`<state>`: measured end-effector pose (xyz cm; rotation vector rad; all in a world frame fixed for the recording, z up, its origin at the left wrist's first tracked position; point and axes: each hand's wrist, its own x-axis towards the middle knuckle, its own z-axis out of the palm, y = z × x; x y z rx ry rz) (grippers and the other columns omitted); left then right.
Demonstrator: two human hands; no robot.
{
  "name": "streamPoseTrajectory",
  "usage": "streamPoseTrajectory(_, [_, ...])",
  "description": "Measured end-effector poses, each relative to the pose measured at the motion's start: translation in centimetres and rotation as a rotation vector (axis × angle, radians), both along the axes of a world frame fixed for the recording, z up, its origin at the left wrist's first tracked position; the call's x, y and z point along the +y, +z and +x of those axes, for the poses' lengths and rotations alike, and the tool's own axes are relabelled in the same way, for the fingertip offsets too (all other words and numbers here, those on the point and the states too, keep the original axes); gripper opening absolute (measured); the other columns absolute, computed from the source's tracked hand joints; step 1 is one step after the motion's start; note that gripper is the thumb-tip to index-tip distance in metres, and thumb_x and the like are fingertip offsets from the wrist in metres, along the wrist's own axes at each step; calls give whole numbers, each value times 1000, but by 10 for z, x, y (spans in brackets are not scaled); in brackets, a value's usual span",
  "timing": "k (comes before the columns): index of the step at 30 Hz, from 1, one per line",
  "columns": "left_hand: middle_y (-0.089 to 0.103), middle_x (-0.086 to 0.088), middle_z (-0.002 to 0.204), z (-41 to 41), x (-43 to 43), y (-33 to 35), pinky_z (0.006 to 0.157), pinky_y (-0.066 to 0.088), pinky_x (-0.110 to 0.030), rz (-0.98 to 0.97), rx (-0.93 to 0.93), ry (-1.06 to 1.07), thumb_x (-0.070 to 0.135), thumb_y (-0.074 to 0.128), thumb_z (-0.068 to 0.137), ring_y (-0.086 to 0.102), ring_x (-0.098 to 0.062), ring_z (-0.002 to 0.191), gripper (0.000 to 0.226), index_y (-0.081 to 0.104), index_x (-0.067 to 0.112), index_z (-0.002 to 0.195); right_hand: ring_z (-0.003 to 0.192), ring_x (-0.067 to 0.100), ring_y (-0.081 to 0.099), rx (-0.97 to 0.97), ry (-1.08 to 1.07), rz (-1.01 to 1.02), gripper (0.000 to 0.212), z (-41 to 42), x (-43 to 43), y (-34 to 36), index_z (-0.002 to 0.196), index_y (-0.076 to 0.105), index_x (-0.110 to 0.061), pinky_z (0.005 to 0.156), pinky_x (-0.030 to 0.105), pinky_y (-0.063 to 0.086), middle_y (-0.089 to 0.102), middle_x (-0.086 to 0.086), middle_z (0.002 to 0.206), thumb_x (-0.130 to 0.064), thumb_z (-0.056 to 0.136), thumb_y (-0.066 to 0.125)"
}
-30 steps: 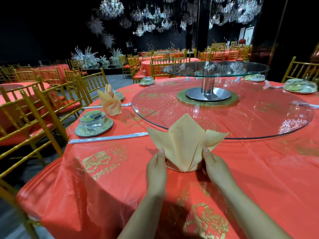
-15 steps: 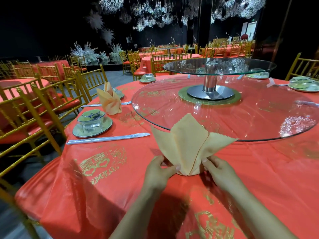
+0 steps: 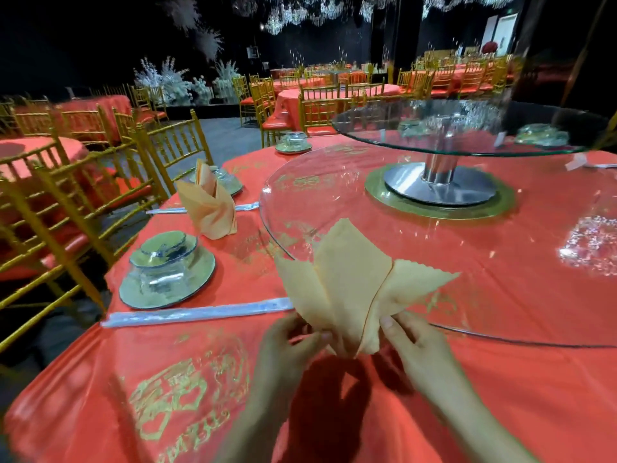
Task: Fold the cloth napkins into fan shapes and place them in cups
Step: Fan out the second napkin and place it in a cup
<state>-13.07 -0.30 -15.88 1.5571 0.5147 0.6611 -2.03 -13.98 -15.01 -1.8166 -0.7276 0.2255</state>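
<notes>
A glass turntable [image 3: 434, 248] sits on the red tablecloth [image 3: 100, 396], gold chairs [image 3: 173, 145] alongside, wrapped chopsticks [image 3: 197, 314] near the edge.

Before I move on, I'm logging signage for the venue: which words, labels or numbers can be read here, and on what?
No text is legible.
Gold emblem and lettering on the red tablecloth: too blurred to read.
Gold print under the glass turntable: too faint.
Chopstick wrapper: no print readable.
White card: too small.
Napkin: plain.
</notes>
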Motion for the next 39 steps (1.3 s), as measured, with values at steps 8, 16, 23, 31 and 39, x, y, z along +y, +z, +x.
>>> streamPoseTrajectory(8, [69, 2, 71, 15, 33, 35, 63, 45, -11, -143, 106, 43, 16, 70, 55, 57, 0, 67, 33, 70, 1, 84, 73, 4, 57, 195, 22, -28, 26, 12, 41, 28, 78, 61, -29, 69, 9, 39, 63, -14, 79, -9, 92, 52])
streamPoseTrajectory(16, [68, -26, 97, -5, 53, 74, 86, 46, -43, -260, 222, 112, 37, 78, 50, 59, -19, 85, 44, 74, 12, 87, 81, 4, 61, 375, 28, -56, 9, -7, 67, 75, 87, 61, -23, 67, 8, 42, 64, -12, 82, -22, 91, 53])
streamPoseTrajectory(23, [66, -6, 83, -32, 93, 89, 74, 43, -22, -304, 226, 58, 42, 76, 46, 55, -11, 77, 51, 73, 9, 84, 79, 13, 61, 505, -37, -67, 16, -36, 105, 90, 78, 64, -18, 77, 21, 45, 69, -1, 81, -25, 90, 56])
streamPoseTrajectory(31, [53, 5, 68, -98, 185, 94, 67, 39, -27, -185, 293, -61, 49, 76, 49, 45, -11, 68, 39, 64, 17, 67, 100, 17, 59, 494, -220, -18, 30, -123, 180, 101, 93, 65, -23, 89, 33, 42, 67, 0, 101, -50, 83, 57])
streamPoseTrajectory(39, [57, 5, 71, -155, 261, 129, 65, 37, -19, -215, 225, -212, 28, 67, 63, 48, -6, 68, 16, 62, 17, 74, 76, 16, 52, 442, -326, 113, 26, -191, 261, 117, 70, 59, -19, 71, 31, 39, 62, -7, 69, -23, 94, 49])
